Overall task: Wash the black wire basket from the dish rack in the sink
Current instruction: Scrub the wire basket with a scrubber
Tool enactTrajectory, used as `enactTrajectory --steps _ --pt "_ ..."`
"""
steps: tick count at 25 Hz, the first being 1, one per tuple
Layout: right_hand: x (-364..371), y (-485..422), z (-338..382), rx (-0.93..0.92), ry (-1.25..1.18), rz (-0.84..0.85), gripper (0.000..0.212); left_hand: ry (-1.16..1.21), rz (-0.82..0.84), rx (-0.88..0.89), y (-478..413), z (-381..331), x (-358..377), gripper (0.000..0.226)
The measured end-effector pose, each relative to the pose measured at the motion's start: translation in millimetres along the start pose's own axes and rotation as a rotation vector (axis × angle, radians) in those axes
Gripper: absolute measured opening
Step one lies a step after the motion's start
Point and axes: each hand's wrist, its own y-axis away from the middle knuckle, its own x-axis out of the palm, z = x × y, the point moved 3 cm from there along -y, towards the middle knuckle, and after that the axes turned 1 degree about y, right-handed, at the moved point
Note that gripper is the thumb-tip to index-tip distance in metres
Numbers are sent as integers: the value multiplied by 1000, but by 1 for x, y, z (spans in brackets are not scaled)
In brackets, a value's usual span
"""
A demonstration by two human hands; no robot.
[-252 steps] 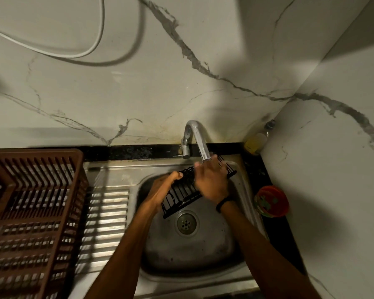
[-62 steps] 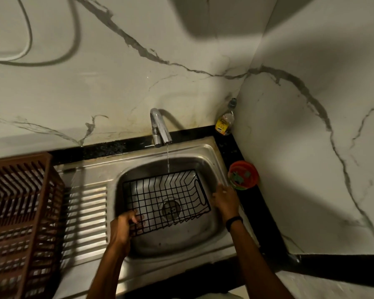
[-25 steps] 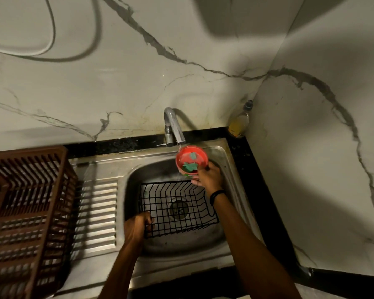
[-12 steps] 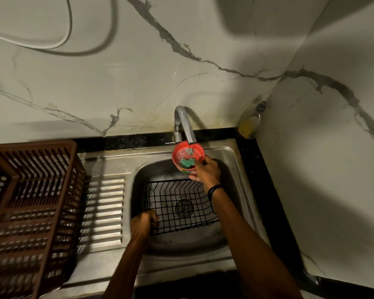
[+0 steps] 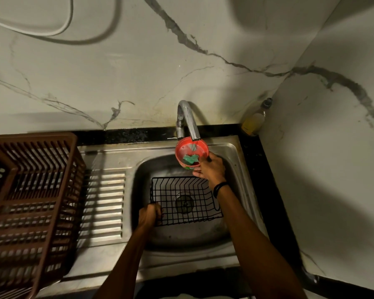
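Observation:
The black wire basket lies open side up in the steel sink, over the drain. My left hand grips its near left corner. My right hand holds a small red tub with a green scrub pad inside, right under the spout of the tap. The tub sits above the basket's far edge.
A brown plastic dish rack stands on the left, beside the ribbed steel drainboard. A bottle of yellow liquid stands in the back right corner on the black counter. Marble walls close in behind and on the right.
My right hand left the basket's right side, picked up the red tub from the counter and brought it under the tap. My left hand keeps its grip on the basket.

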Motion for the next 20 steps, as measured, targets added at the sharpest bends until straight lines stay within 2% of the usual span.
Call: enactTrajectory --steps 4,10,20 --pt "0 3 4 43 -45 24 29 -29 41 -66 -29 3 6 23" --pt "1 5 3 30 -6 18 30 -45 -15 -178 -50 17 8 23" --pt "7 0 -3 45 18 41 30 -196 -80 -106 -75 26 16 22"
